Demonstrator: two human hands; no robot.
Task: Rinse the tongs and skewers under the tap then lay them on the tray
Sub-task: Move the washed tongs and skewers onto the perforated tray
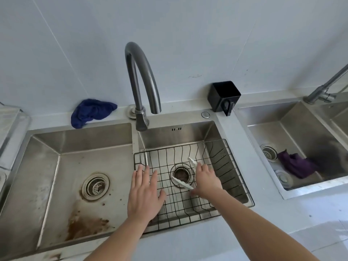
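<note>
While your right grip (pixel 206 179) pinches the tongs (pixel 180 182) over the rack (pixel 226 166), left grip (pixel 145 191) spread, rinsing likely comes next: raise them under the tap (pixel 151 80).

Pale tiled wall (pixel 188 34) at twelve o'clock; grey countertop (pixel 263 213) holds a stained basin (pixel 47 166) at nine o'clock, a second basin (pixel 301 119) at three.

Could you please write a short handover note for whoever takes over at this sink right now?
Left hand open, flat over the left edge of the wire rack. Right hand grips the white tongs over that rack, in the middle basin. Tap shows no running water. Done: tongs in hand. Left: rinse them, find the skewers and tray (neither clearly in view), lay all out.
</note>
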